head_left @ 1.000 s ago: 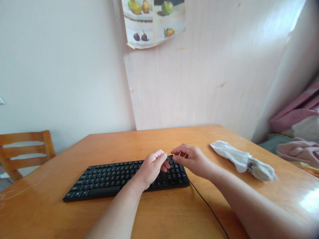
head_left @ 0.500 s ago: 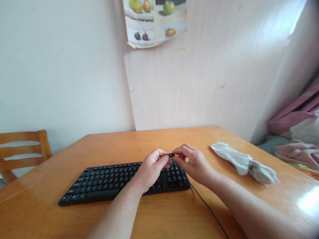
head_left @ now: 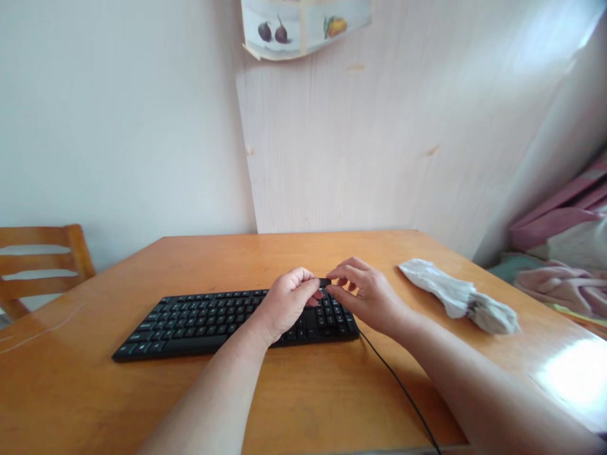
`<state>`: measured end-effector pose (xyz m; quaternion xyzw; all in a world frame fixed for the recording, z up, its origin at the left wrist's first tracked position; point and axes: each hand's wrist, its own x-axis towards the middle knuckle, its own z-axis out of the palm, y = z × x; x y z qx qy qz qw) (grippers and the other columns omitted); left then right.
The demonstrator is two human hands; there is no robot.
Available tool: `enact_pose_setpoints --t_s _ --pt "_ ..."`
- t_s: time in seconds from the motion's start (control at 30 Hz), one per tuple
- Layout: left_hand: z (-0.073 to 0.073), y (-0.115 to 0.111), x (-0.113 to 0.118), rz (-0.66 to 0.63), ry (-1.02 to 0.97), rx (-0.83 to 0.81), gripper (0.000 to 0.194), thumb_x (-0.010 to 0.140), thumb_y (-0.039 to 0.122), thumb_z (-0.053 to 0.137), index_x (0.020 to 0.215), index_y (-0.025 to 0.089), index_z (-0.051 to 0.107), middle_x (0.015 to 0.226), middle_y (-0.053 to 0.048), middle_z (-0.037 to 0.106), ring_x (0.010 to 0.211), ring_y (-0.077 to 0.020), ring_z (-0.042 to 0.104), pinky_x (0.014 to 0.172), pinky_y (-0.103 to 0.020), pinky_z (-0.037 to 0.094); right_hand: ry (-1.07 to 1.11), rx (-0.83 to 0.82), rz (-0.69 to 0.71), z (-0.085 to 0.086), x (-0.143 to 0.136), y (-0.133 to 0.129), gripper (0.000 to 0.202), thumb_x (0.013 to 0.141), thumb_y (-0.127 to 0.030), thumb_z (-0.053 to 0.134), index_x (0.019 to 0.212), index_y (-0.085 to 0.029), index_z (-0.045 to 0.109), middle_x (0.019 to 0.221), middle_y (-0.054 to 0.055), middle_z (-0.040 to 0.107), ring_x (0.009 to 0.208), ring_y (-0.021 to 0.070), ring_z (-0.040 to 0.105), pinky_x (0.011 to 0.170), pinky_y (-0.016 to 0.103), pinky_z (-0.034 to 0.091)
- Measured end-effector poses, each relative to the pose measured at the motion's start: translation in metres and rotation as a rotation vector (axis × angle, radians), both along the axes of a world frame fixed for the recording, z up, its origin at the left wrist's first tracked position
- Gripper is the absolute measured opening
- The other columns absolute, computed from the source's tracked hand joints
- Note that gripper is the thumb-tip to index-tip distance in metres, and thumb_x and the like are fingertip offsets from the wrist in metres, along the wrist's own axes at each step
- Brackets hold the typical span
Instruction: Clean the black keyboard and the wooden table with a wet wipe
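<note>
A black keyboard [head_left: 199, 322] lies on the wooden table, its right part partly behind my hands. Above it, my left hand [head_left: 291, 300] pinches a small black piece [head_left: 325, 282] between thumb and fingers. My right hand [head_left: 363, 291] is at the other end of this piece, thumb and fingertips close together around it. What exactly the piece is, I cannot make out. A black cable [head_left: 398, 378] runs from beside the keyboard's right end toward the table's front edge.
On the right of the table [head_left: 303, 404] lies a crumpled white and grey cloth-like bundle [head_left: 458, 297]. A wooden chair [head_left: 47, 259] stands at the left. Pink fabric [head_left: 559, 221] is heaped beyond the right edge. A wall with fruit pictures [head_left: 303, 31] rises behind.
The view has tipped downward, so the wall pictures sit higher and are more cut off. Both hands remain together at the black piece above the keyboard.
</note>
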<state>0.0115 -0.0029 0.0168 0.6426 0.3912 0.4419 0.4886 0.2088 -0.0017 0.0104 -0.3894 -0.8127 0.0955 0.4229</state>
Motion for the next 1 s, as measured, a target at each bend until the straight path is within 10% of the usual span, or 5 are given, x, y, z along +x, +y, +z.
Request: enact_pose_setpoints --t_s 0.6,1.0 --pt "0.000 0.003 -0.010 0.018 0.260 0.024 0.045 0.089 0.061 0.049 0.089 0.017 0.062 0.084 -0.005 0.069 0.078 -0.0190 0.065 0.074 -0.032 0.050 -0.213 -0.067 -0.001 0.011 0.003 -0.008 0.006 0.084 -0.020 0.065 0.089 -0.020 0.068 0.087 0.003 0.061 0.076 0.0147 0.059 0.068 0.028 0.044" --pt "-0.001 0.006 -0.016 0.124 0.513 0.224 0.025 0.088 0.042 0.056 0.097 0.020 0.064 0.100 -0.004 0.071 0.096 -0.0205 0.064 0.087 -0.033 0.048 -0.467 -0.259 0.090 0.023 0.006 -0.022 0.006 0.080 -0.021 0.068 0.084 -0.023 0.072 0.089 0.002 0.059 0.078 0.0148 0.056 0.070 0.026 0.041"
